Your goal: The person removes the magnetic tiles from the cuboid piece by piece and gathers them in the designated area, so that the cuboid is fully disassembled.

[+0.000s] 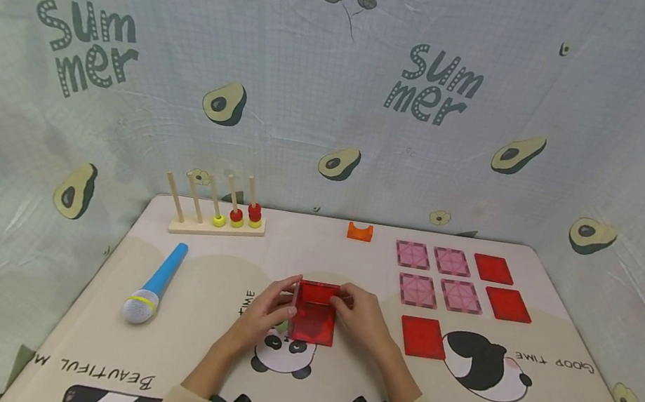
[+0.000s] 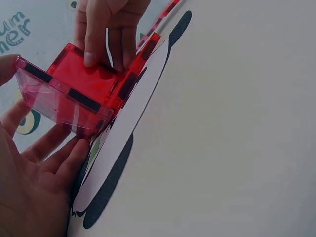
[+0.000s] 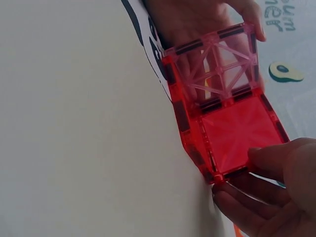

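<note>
Three square magnetic tiles are joined at the middle of the table. A red magnetic tile (image 1: 314, 328) lies flat as the base, over the printed panda's head. Along its far edge stands a second red magnetic tile (image 3: 242, 131), and along its left edge a translucent pink magnetic tile (image 3: 219, 71) stands upright. My left hand (image 1: 265, 312) holds the pink tile, thumb at its top edge and fingers along its outer side. My right hand (image 1: 363, 318) pinches the standing red tile near its right edge, thumb inside and fingers behind.
Several pink tiles (image 1: 418, 290) and red tiles (image 1: 423, 337) lie flat at the right. An orange arch block (image 1: 360, 233) sits at the back edge. Toward the left are a wooden peg stand (image 1: 217, 229) with red and yellow beads and a blue toy microphone (image 1: 161, 277).
</note>
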### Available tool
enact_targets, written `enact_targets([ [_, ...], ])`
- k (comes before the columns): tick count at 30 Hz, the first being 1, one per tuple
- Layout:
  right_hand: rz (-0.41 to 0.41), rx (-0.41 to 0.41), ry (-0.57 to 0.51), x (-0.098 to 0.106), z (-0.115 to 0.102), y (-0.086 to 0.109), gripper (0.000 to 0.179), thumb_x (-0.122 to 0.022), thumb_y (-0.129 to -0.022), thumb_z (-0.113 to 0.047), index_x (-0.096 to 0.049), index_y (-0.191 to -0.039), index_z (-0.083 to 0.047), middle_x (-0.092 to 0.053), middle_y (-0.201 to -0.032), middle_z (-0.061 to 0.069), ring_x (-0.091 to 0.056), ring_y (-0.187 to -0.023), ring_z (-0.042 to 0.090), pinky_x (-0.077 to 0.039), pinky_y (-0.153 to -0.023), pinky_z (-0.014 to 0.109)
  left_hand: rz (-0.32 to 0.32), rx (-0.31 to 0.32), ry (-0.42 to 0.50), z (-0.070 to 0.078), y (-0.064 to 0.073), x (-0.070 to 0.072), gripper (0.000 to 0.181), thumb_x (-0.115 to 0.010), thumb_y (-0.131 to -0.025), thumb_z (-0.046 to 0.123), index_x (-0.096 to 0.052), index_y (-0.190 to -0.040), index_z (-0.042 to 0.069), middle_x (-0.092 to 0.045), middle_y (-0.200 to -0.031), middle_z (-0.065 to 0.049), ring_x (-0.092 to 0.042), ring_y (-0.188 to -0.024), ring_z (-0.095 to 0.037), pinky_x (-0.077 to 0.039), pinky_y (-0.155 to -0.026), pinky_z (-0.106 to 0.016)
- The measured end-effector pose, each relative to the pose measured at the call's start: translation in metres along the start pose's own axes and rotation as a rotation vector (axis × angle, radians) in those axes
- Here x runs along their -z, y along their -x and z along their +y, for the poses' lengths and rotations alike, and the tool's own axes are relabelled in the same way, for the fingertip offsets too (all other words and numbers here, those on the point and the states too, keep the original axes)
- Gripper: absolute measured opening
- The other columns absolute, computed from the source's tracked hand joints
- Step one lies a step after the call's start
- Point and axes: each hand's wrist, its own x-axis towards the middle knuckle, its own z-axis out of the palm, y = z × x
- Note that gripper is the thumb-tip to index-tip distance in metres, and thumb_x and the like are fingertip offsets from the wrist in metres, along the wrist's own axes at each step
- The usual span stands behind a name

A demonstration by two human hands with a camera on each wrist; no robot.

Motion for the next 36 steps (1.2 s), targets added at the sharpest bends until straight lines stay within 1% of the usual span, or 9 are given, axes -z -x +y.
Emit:
enact_targets([
  [7,0.025,0.01,-0.006,-0.001,0.0019,0.0005,0.013,-0.07,-0.094,-0.017,-0.072,-0.105,-0.011,-0.075,-0.097,0.002,-0.069,-0.088,0.014,-0.063,-0.081,0.031,0.004,-0.001,-0.011,0.0002,0.0001,-0.0003,0.06,-0.053,-0.099,0.023,-0.035,-0.155,0.013,-0.047,-0.15,-0.017,-0.054,-0.132,-0.041,-0.051,-0.107,-0.047],
  [12,0.031,0.007,-0.012,-0.0024,0.0031,0.001,0.012,-0.07,-0.094,-0.017,-0.072,-0.104,-0.011,-0.075,-0.095,0.001,-0.066,-0.084,0.012,-0.062,-0.079,0.026,0.002,-0.012,-0.011,-0.0004,-0.0005,-0.0001,0.06,-0.053,-0.099,0.021,-0.035,-0.155,0.012,-0.048,-0.15,-0.017,-0.054,-0.132,-0.04,-0.052,-0.106,-0.033],
  [14,0.037,0.012,-0.007,-0.0027,0.0034,0.0012,0.012,-0.069,-0.094,-0.016,-0.072,-0.104,-0.01,-0.074,-0.093,0.001,-0.065,-0.082,0.011,-0.061,-0.077,0.025,0.004,-0.009,-0.011,0.0003,-0.0004,-0.0002,0.06,-0.054,-0.099,0.021,-0.036,-0.155,0.014,-0.048,-0.15,-0.017,-0.054,-0.132,-0.039,-0.051,-0.107,-0.03],
  [16,0.045,0.009,0.001,-0.0029,0.0034,0.0012,0.012,-0.069,-0.094,-0.016,-0.071,-0.103,-0.009,-0.074,-0.092,0.001,-0.063,-0.08,0.011,-0.06,-0.076,0.024,0.005,0.0,-0.013,0.001,-0.0003,-0.0005,0.059,-0.054,-0.099,0.02,-0.037,-0.155,0.015,-0.048,-0.15,-0.017,-0.054,-0.132,-0.038,-0.051,-0.107,-0.034],
  [21,0.062,-0.011,0.008,-0.0036,0.0029,0.001,0.013,-0.07,-0.094,-0.017,-0.071,-0.103,-0.008,-0.074,-0.091,0.002,-0.061,-0.078,0.011,-0.059,-0.075,0.023,0.01,0.017,0.001,0.0033,0.0002,-0.0015,0.059,-0.054,-0.098,0.018,-0.037,-0.155,0.015,-0.047,-0.15,-0.019,-0.054,-0.132,-0.04,-0.05,-0.107,-0.054],
  [23,0.066,-0.013,0.006,-0.0039,0.0034,0.0009,0.013,-0.07,-0.094,-0.016,-0.071,-0.103,-0.007,-0.074,-0.091,0.003,-0.061,-0.078,0.011,-0.059,-0.074,0.024,0.012,0.015,0.009,0.0044,0.0003,-0.0017,0.059,-0.054,-0.098,0.018,-0.037,-0.155,0.014,-0.047,-0.15,-0.02,-0.054,-0.132,-0.041,-0.048,-0.107,-0.056],
  [26,0.072,-0.013,0.002,-0.0043,0.0033,0.0008,0.013,-0.07,-0.094,-0.016,-0.071,-0.103,-0.006,-0.075,-0.091,0.004,-0.063,-0.078,0.011,-0.06,-0.075,0.025,0.012,0.015,0.007,0.0049,0.0005,-0.0015,0.059,-0.054,-0.098,0.018,-0.037,-0.155,0.014,-0.047,-0.15,-0.019,-0.054,-0.132,-0.04,-0.047,-0.108,-0.056],
  [30,0.078,-0.017,0.0,-0.0051,0.0032,0.0007,0.015,-0.07,-0.094,-0.017,-0.072,-0.103,-0.006,-0.075,-0.091,0.004,-0.064,-0.079,0.012,-0.061,-0.075,0.026,0.008,0.033,-0.006,0.0039,0.0006,-0.0011,0.058,-0.054,-0.099,0.021,-0.037,-0.154,0.018,-0.047,-0.151,-0.017,-0.053,-0.133,-0.038,-0.048,-0.109,-0.052],
  [36,0.09,-0.009,0.0,-0.0059,0.0051,0.0,0.014,-0.07,-0.094,-0.017,-0.072,-0.102,-0.006,-0.075,-0.091,0.004,-0.063,-0.078,0.012,-0.06,-0.074,0.025,0.013,0.036,-0.028,0.0016,0.0003,-0.0007,0.058,-0.054,-0.099,0.025,-0.037,-0.155,0.021,-0.046,-0.153,-0.015,-0.052,-0.134,-0.037,-0.048,-0.109,-0.053],
])
